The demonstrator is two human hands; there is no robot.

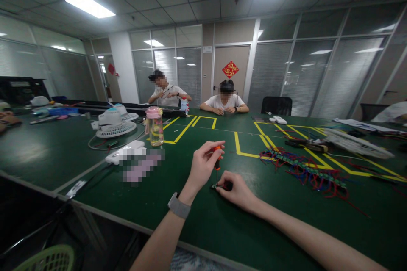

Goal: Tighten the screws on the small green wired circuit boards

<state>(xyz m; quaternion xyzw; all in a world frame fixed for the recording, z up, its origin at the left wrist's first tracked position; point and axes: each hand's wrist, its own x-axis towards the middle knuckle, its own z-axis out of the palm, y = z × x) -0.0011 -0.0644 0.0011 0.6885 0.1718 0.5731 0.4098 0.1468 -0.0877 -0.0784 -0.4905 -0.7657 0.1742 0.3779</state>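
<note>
My left hand (205, 163), with a grey watch band on its wrist, is closed around an orange and black screwdriver (217, 161). The screwdriver stands upright, its thin shaft pointing down at a small green circuit board (214, 186) on the green table (190, 224). My right hand (235, 188) pinches the board's right side at the tabletop, and something dark shows between its curled fingers. Whether the screwdriver's tip touches the board is too small to tell.
To the right lies a long row of circuit boards with red and blue wires (305, 169). A pink-lidded bottle (154, 127), a white power strip (125, 152) and white fans (116, 125) stand left. Two people sit across the table.
</note>
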